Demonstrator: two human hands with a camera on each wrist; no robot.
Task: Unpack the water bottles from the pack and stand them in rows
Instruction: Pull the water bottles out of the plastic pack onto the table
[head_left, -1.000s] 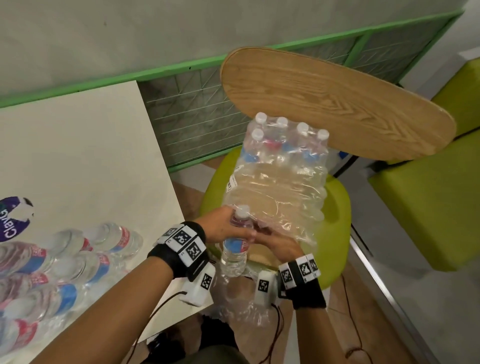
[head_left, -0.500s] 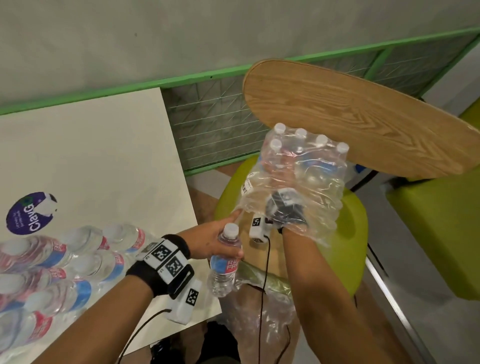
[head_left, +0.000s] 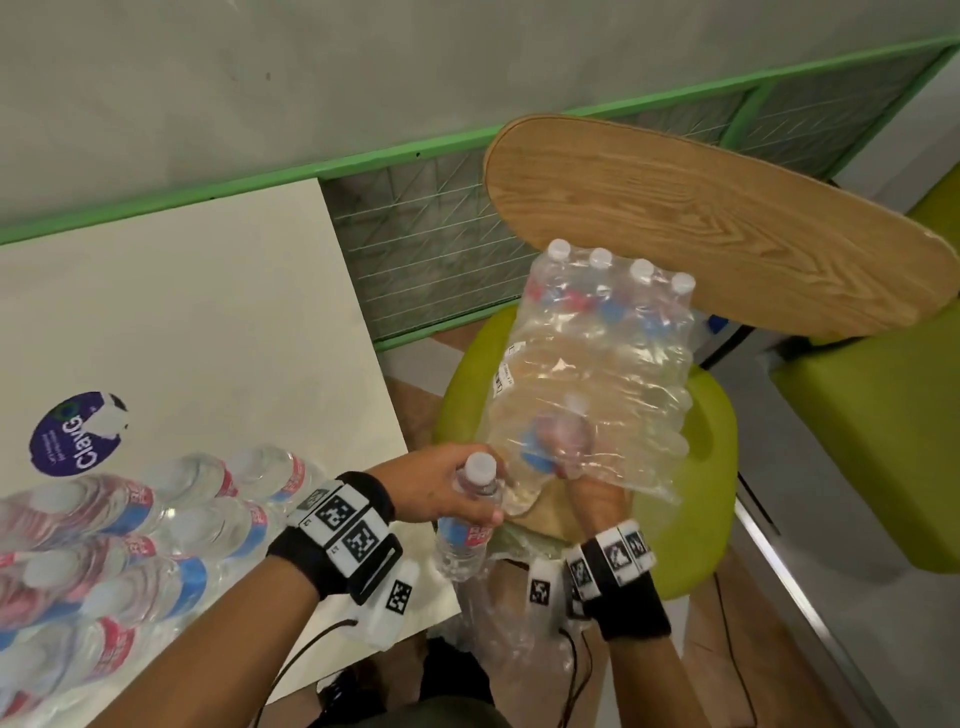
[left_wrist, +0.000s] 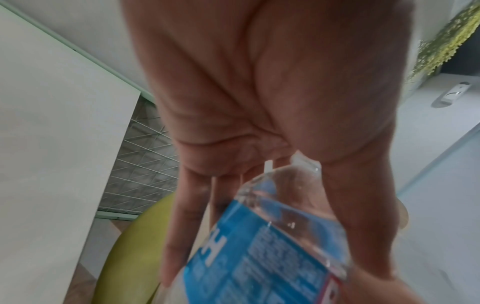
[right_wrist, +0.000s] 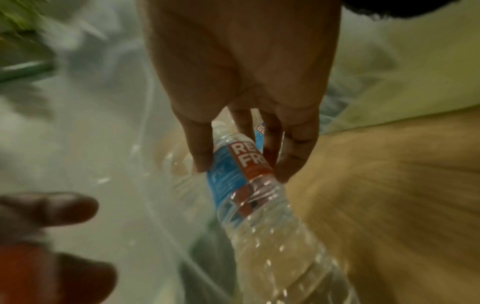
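Note:
The shrink-wrapped pack (head_left: 613, 353) lies on a green chair seat (head_left: 714, 447), with several white-capped bottles standing at its far end. My right hand (head_left: 569, 447) is inside the torn near end of the wrap and grips a bottle (head_left: 545, 441) around its blue and red label (right_wrist: 241, 164). My left hand (head_left: 447, 488) grips another bottle (head_left: 465, 540) by its neck, upright, between the chair and the table corner; its blue label (left_wrist: 259, 251) shows in the left wrist view. Several unpacked bottles (head_left: 156, 525) stand in rows on the white table (head_left: 208, 322).
The chair's wooden backrest (head_left: 701, 218) rises just behind the pack. A second green chair (head_left: 883, 415) stands at the right. Loose torn wrap (head_left: 498, 639) hangs off the seat's front. A green-framed mesh panel (head_left: 426, 260) runs along the wall.
My right hand has drawn back from deep inside the pack to its near end and now holds a bottle. The left hand has kept its bottle near the table corner.

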